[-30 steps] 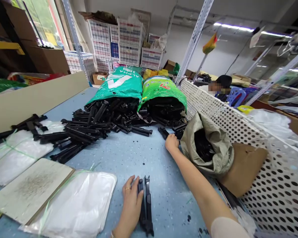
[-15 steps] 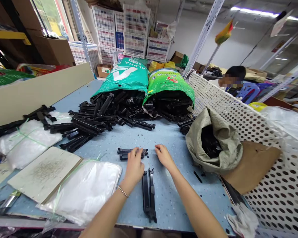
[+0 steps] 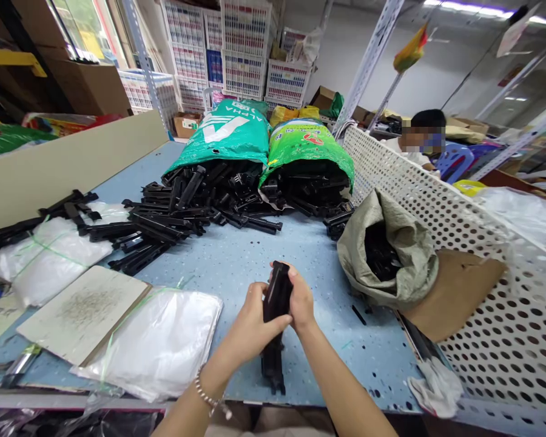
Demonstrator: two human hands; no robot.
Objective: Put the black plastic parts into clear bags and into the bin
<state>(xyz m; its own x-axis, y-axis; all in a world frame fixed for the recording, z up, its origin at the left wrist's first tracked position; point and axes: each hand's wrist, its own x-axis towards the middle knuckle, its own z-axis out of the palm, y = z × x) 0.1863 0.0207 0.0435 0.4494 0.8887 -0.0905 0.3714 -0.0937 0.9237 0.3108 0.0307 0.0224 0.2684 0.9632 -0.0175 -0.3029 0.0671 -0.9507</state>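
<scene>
My left hand (image 3: 251, 328) and my right hand (image 3: 301, 300) both grip one black plastic part (image 3: 276, 297), held upright above the blue table (image 3: 236, 261) near its front edge. Fingers of both hands wrap round it. Directly below, a pair of long black parts (image 3: 273, 367) lies flat on the table, partly hidden by my hands. A large heap of the same black parts (image 3: 173, 218) spills from a teal sack (image 3: 225, 136) and a green sack (image 3: 306, 149) at the back.
An open grey-green bag of black pieces (image 3: 386, 255) sits at the right against a white perforated panel (image 3: 459, 243). Clear plastic bags (image 3: 159, 343) and a board (image 3: 84, 312) lie at the left. A seated person (image 3: 421, 142) is beyond the panel.
Both hands have come together and lifted a black part off the table; half a second ago it lay flat under my left hand, with my right hand beside it.
</scene>
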